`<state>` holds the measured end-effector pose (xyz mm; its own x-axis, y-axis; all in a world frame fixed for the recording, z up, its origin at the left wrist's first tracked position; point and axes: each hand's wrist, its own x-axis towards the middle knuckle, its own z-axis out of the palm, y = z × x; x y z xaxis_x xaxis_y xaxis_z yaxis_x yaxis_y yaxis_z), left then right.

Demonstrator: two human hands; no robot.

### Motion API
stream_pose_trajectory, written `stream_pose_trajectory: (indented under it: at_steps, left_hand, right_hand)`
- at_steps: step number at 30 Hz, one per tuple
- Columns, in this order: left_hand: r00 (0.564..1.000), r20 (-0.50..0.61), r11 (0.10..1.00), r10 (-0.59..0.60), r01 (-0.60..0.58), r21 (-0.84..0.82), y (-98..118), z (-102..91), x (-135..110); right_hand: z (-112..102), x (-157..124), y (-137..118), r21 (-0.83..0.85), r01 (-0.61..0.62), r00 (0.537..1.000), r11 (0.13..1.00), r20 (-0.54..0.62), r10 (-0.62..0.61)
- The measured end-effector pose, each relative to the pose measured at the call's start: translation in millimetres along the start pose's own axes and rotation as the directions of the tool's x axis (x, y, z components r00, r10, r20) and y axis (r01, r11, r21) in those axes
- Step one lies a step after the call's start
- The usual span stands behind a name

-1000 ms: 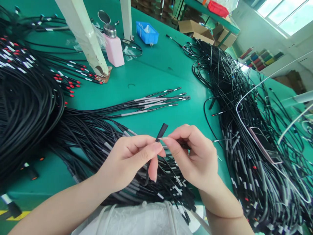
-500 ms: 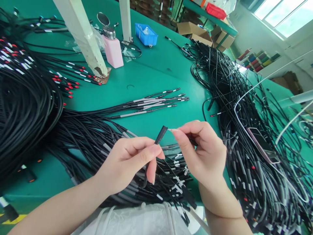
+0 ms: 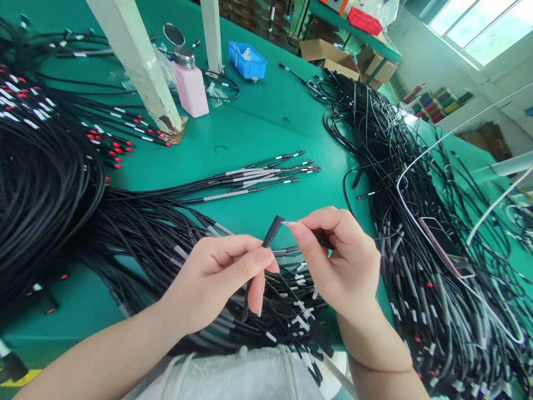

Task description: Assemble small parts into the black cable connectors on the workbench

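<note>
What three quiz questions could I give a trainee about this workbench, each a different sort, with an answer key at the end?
1. Multiple choice: what is the left hand pinching?
A) a red box
B) a black tube
C) a cardboard box

2. True or false: in the picture, the pink bottle stands to the left of the blue tray.

3. Fill in the missing word: over on the right side of the picture, the phone lies on top of black ____.

Key:
1. B
2. True
3. cables
</note>
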<state>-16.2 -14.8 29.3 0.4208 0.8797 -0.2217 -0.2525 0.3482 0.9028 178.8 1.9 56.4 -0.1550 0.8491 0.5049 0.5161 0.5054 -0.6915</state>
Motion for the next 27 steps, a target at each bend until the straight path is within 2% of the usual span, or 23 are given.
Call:
stream_pose_trajectory:
  at_steps: [6,10,21,27]
  left_hand:
    - [0.999,0.024,1.0,0.026,-0.026,-0.006,-2.0,-1.8,0.2]
    - [0.999,0.041,1.0,0.023,-0.022,-0.019,-3.4,-3.5,0.5]
    - [0.998,0.049,0.999,0.028,-0.027,-0.028,-4.9,-3.3,0.3]
    - [0.999,0.045,0.999,0.025,-0.023,-0.032,-3.3,-2.5,0.9]
  right_hand:
    - [-2.1,1.0,-0.6,0.047,-0.013,0.997,0.999,0.073,0.01]
    - [-2.9,1.6,-1.5,0.056,-0.003,0.999,0.998,0.047,0.001]
    - [-3.5,2.0,0.6,0.056,0.01,0.997,0.998,0.071,-0.014]
    - [-3.1,2.6,0.4,0.128,-0.055,0.99,0.99,0.133,0.038]
